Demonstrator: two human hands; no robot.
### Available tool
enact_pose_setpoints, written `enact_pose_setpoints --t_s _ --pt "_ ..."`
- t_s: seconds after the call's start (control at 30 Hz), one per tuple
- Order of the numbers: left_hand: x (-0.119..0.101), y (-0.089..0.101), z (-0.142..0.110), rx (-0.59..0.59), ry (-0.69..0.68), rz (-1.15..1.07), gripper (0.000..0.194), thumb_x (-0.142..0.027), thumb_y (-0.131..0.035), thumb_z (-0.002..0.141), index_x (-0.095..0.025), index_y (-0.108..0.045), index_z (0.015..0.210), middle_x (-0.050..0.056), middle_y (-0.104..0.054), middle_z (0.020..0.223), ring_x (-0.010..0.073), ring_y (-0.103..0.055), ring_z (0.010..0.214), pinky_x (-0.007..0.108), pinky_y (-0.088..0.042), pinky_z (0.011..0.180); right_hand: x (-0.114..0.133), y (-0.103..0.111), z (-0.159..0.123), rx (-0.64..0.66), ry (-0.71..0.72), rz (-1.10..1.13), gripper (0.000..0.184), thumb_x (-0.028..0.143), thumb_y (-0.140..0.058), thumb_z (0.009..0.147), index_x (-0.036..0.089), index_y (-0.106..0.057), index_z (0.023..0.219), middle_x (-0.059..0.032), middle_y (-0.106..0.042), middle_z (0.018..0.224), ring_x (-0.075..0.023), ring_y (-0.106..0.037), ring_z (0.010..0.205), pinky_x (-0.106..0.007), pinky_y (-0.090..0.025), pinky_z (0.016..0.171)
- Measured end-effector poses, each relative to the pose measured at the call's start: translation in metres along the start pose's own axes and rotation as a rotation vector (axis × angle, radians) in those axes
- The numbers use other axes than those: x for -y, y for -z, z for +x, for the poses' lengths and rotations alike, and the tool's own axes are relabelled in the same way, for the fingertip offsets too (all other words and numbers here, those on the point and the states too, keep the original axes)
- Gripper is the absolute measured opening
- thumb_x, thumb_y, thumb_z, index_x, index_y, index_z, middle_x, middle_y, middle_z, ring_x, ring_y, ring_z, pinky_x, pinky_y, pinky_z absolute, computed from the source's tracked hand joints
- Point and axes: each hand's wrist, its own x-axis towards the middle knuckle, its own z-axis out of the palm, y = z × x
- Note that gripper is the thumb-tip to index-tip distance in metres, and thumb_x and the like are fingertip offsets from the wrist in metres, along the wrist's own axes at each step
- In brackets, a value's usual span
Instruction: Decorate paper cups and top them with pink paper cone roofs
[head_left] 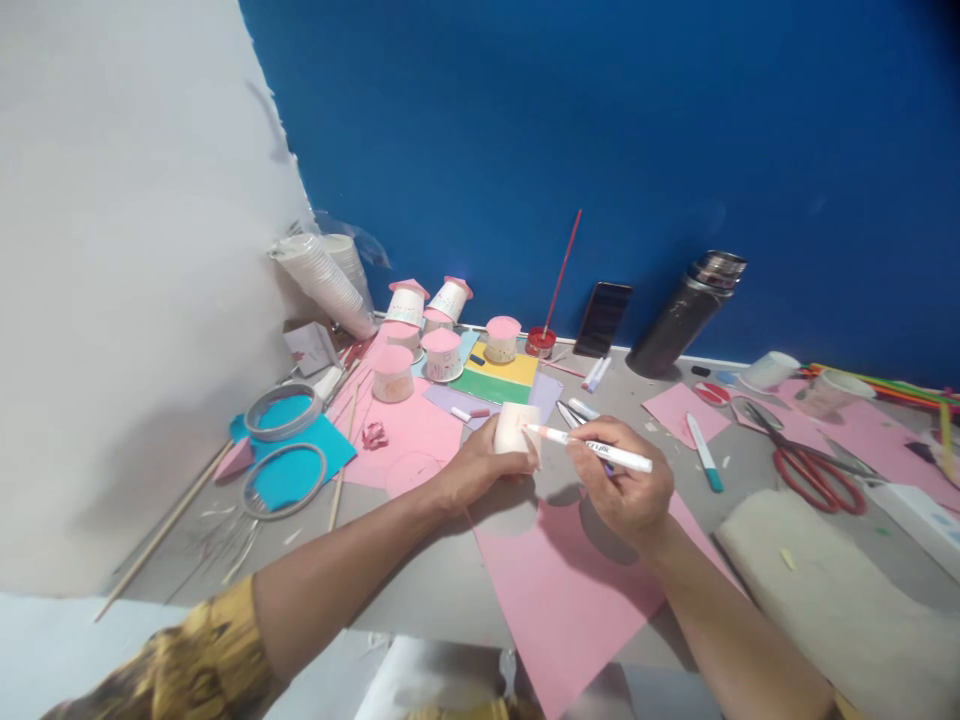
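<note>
My left hand [487, 462] is wrapped round a small white paper cup [516, 432], held above the grey table. Between the fingers of my right hand [624, 482] is a white acrylic paint marker [600, 450], its orange-tinted tip at the right side of the cup. Below both hands lies a sheet of pink paper [559, 600] with rounded pieces cut from its upper edge. Behind the cup stand several decorated cups [442, 355] with pink paper tops.
Stacked paper cups [322, 275] lean at the back left, near grey rings [283, 480] on blue paper. A phone [602, 318] and a dark flask [682, 315] rest against the blue wall. Red-handled scissors [814, 475] and a capped teal marker [703, 452] lie to the right, beside a beige cloth [817, 580].
</note>
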Motion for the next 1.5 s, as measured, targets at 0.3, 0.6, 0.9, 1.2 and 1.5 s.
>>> enact_pose_setpoints --t_s 0.3,0.6,0.9,1.2,1.5 --pt "-0.001 -0.002 -0.001 -0.007 -0.016 -0.003 0.042 -0.026 -0.079 0.067 -0.015 -0.062 0.105 0.004 -0.067 0.089 0.0170 -0.059 0.076 0.028 -0.047 0.065 -0.001 0.001 0.000 -0.004 -0.043 -0.078 0.011 0.019 -0.062 0.095 0.023 -0.067 0.086 0.0001 -0.071 0.072 -0.0157 -0.067 0.061 -0.027 -0.052 0.060" --pt "-0.003 -0.002 -0.002 -0.003 -0.011 0.017 0.043 -0.023 -0.079 0.067 -0.016 -0.063 0.106 0.003 -0.066 0.090 0.0170 -0.059 0.078 0.027 -0.046 0.064 0.001 0.001 0.003 0.009 -0.044 -0.072 0.011 0.024 -0.061 0.096 0.023 -0.067 0.087 -0.0009 -0.073 0.072 -0.0164 -0.067 0.059 -0.028 -0.053 0.059" --pt "0.003 0.002 0.001 0.001 -0.013 -0.025 0.050 -0.026 -0.081 0.069 -0.015 -0.063 0.115 0.006 -0.070 0.099 0.0176 -0.063 0.081 0.027 -0.049 0.066 -0.005 0.005 -0.003 -0.101 -0.081 -0.083 0.007 0.025 -0.065 0.095 0.023 -0.069 0.090 -0.0017 -0.075 0.077 -0.0171 -0.069 0.064 -0.028 -0.054 0.060" --pt "0.002 0.009 0.003 0.100 0.105 -0.341 0.054 -0.028 -0.083 0.069 -0.016 -0.064 0.117 0.009 -0.073 0.102 0.0242 -0.073 0.091 0.035 -0.056 0.081 -0.015 0.004 0.001 -0.179 -0.239 -0.070 0.013 0.033 -0.066 0.095 0.021 -0.070 0.091 -0.0009 -0.074 0.072 -0.0146 -0.063 0.054 -0.025 -0.049 0.051" --pt "0.000 0.015 0.003 0.096 0.074 -0.494 0.052 -0.023 -0.075 0.068 -0.012 -0.065 0.118 0.014 -0.073 0.108 0.0319 -0.073 0.100 0.047 -0.057 0.092 -0.025 0.005 0.007 -0.221 -0.522 0.161 0.022 0.040 -0.069 0.092 0.019 -0.070 0.086 -0.0011 -0.072 0.066 -0.0142 -0.063 0.053 -0.023 -0.050 0.050"
